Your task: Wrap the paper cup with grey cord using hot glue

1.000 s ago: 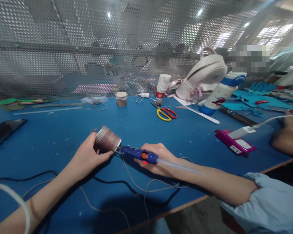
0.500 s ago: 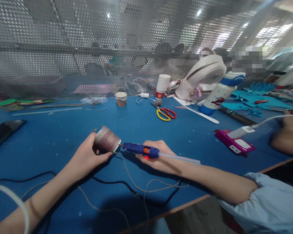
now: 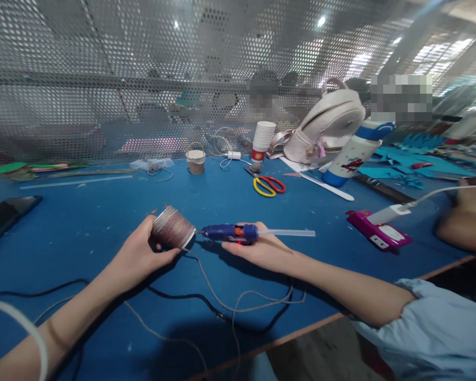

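My left hand (image 3: 140, 256) is wrapped round a small cup wound with brownish string (image 3: 173, 228), held on its side just above the blue table (image 3: 83, 222). My right hand (image 3: 262, 250) grips a blue glue gun (image 3: 227, 232) with a clear glue stick (image 3: 287, 232) jutting from its back. The gun's nozzle points left at the rim of the cup, almost touching it. A loose grey string (image 3: 222, 304) trails from the cup across the table, beside the gun's black cord (image 3: 190, 296).
Yellow and red scissors (image 3: 267, 185), stacked paper cups (image 3: 263, 141), a small basket cup (image 3: 195, 161), a pink bag (image 3: 325, 124) and a bottle (image 3: 355, 153) lie further back. A magenta device (image 3: 378, 235) sits right, a phone (image 3: 6, 211) left. Another person's arm (image 3: 462, 227) rests far right.
My right hand has lifted and levelled the glue gun, so the glue stick now lies horizontal. The nozzle stays at the cup's rim. The left hand holds the cup as before.
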Available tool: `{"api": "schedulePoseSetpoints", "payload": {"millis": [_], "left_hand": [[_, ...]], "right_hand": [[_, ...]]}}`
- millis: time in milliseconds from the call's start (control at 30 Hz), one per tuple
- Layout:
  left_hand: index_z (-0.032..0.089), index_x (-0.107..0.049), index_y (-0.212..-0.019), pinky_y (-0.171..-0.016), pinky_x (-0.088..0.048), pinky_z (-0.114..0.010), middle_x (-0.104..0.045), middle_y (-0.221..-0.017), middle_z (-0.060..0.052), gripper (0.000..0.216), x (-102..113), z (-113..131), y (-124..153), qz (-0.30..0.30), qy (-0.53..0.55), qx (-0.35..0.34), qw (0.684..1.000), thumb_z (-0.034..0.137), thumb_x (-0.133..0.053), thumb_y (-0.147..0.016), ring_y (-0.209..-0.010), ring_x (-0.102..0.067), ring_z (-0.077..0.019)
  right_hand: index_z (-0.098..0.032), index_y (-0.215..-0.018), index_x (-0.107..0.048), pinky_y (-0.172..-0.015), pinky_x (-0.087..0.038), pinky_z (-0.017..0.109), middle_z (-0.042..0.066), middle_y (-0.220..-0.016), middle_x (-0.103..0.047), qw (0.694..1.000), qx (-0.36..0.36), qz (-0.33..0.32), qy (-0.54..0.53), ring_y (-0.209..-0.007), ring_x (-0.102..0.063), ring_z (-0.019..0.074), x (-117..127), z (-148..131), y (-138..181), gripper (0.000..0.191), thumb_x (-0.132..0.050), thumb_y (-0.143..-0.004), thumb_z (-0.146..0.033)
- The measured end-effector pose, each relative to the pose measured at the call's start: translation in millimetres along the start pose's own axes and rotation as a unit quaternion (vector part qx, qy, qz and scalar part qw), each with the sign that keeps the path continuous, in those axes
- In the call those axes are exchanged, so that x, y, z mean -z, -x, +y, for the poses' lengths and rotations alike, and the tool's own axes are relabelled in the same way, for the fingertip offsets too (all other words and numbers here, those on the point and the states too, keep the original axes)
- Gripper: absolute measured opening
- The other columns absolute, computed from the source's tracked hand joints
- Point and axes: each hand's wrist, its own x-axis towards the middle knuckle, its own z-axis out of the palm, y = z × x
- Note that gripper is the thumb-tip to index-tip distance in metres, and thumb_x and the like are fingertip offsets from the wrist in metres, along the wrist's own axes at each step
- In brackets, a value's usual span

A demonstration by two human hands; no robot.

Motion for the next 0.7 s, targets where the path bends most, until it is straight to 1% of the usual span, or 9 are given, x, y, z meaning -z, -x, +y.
{"api": "schedulePoseSetpoints", "payload": {"millis": [133,267,333,400,467,533,567,633,700], "left_hand": [[0.021,-0.053,-0.096,-0.065,-0.047,-0.037,-0.059,-0.082,-0.001,0.043,-0.1,-3.5,-0.8,-0.005,0.006,-0.004,1.0,0.05,-0.072,-0.069,-0.07,-0.056,-0.0207],[0.022,-0.053,-0.095,-0.065,-0.048,-0.037,-0.059,-0.082,0.0,0.044,0.7,-4.4,-0.1,0.001,0.008,-0.006,1.0,0.05,-0.072,-0.068,-0.069,-0.057,-0.0206],[0.022,-0.053,-0.095,-0.065,-0.048,-0.037,-0.059,-0.081,0.0,0.044,1.0,-3.0,0.3,0.004,0.011,-0.001,1.0,0.049,-0.073,-0.067,-0.069,-0.057,-0.0207],[0.022,-0.053,-0.092,-0.064,-0.048,-0.036,-0.06,-0.08,0.0,0.043,1.2,0.2,0.8,0.01,0.015,0.004,1.0,0.049,-0.073,-0.066,-0.068,-0.057,-0.0206],[0.023,-0.053,-0.089,-0.061,-0.047,-0.035,-0.059,-0.075,0.001,0.041,1.5,5.0,1.5,0.023,0.013,0.009,1.0,0.049,-0.073,-0.065,-0.065,-0.056,-0.0201],[0.024,-0.052,-0.086,-0.059,-0.045,-0.034,-0.057,-0.07,0.003,0.039,2.0,10.6,2.5,0.04,0.01,0.011,0.999,0.048,-0.073,-0.064,-0.063,-0.054,-0.0195],[0.024,-0.052,-0.085,-0.058,-0.044,-0.033,-0.056,-0.069,0.004,0.038,2.2,13.3,3.2,0.047,0.009,0.011,0.999,0.047,-0.073,-0.064,-0.062,-0.054,-0.0192],[0.024,-0.052,-0.084,-0.057,-0.043,-0.032,-0.055,-0.068,0.004,0.036,2.7,17.5,4.6,0.059,0.009,0.005,0.998,0.046,-0.073,-0.064,-0.061,-0.054,-0.0186],[0.025,-0.053,-0.084,-0.058,-0.044,-0.032,-0.056,-0.07,0.004,0.035,3.1,19.7,6.0,0.072,0.012,-0.002,0.997,0.045,-0.073,-0.065,-0.062,-0.054,-0.0185]], "right_hand": [[-0.018,-0.068,-0.058,-0.052,-0.035,0.023,-0.004,-0.06,-0.054,0.999,-0.023,-0.02,-0.012,-0.054,-0.044,0.0092,2.5,-0.6,-2.0,0.027,-0.065,-0.08,-0.041],[-0.018,-0.069,-0.061,-0.051,-0.034,0.024,-0.004,-0.058,-0.052,0.999,-0.027,-0.009,-0.024,-0.055,-0.044,0.0099,6.1,1.3,-3.8,0.026,-0.065,-0.079,-0.042],[-0.018,-0.068,-0.061,-0.05,-0.033,0.024,-0.004,-0.055,-0.05,0.997,-0.057,0.002,-0.044,-0.051,-0.044,0.0099,9.6,3.5,-6.0,0.031,-0.065,-0.079,-0.047],[-0.018,-0.069,-0.062,-0.049,-0.034,0.024,-0.004,-0.054,-0.05,0.996,-0.078,0.01,-0.041,-0.049,-0.045,0.0103,13.3,7.1,-10.4,0.036,-0.062,-0.082,-0.052],[-0.018,-0.071,-0.064,-0.053,-0.036,0.024,-0.002,-0.058,-0.055,0.998,-0.048,0.027,0.001,-0.054,-0.049,0.0114,15.8,12.2,-17.4,0.036,-0.059,-0.085,-0.05],[-0.017,-0.076,-0.066,-0.058,-0.038,0.025,0.0,-0.066,-0.06,0.996,0.001,0.055,0.07,-0.062,-0.052,0.0132,16.4,18.4,-26.0,0.032,-0.057,-0.088,-0.045],[-0.017,-0.079,-0.067,-0.06,-0.038,0.025,0.001,-0.07,-0.061,0.992,0.013,0.066,0.104,-0.065,-0.053,0.014,16.1,21.6,-30.2,0.03,-0.056,-0.089,-0.043],[-0.018,-0.083,-0.068,-0.063,-0.039,0.026,0.001,-0.074,-0.063,0.985,0.007,0.074,0.156,-0.068,-0.054,0.0153,15.9,26.6,-36.8,0.03,-0.054,-0.091,-0.043],[-0.018,-0.087,-0.07,-0.066,-0.041,0.027,0.002,-0.076,-0.065,0.982,-0.011,0.055,0.18,-0.07,-0.055,0.0165,18.5,28.1,-38.2,0.032,-0.052,-0.093,-0.044]]}}
